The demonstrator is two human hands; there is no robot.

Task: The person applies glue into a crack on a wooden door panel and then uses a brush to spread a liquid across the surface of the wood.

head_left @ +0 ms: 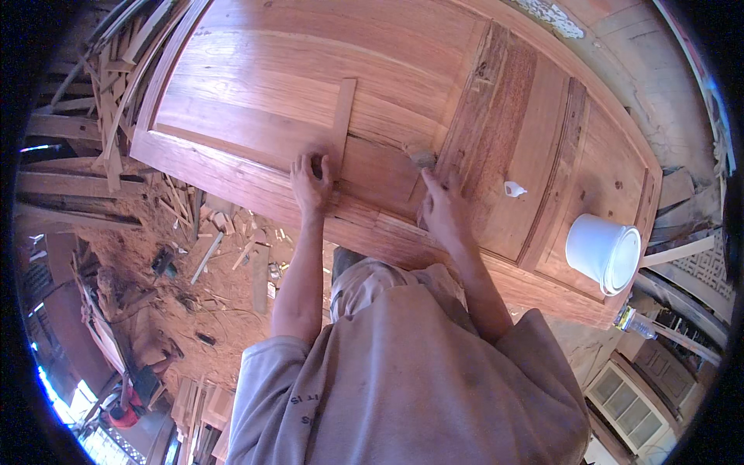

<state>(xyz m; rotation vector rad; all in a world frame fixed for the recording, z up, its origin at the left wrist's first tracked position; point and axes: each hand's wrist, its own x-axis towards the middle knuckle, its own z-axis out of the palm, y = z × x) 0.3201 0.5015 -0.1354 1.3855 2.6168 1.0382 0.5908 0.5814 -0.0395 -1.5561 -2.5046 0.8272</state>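
The broad door (403, 101) is wood, smooth and glossy toward its left, where light glares off the grain; its dark crosspiece (496, 116) looks rougher, mottled and duller. The thin strip (345, 116) is plain matt wood. The white bucket (593, 248) is smooth plastic, the bottle (642, 326) clear, shiny plastic. The shirt (411, 364) is soft matt cloth, and rough, powdery sawdust with wood chips covers the floor (232, 302)

The left hand (312, 186) is curling beside a thin wooden strip (343, 120) on the panelled wooden door (256, 85); the right hand (445, 213) is extending its index finger toward a greyish lump (423, 159).
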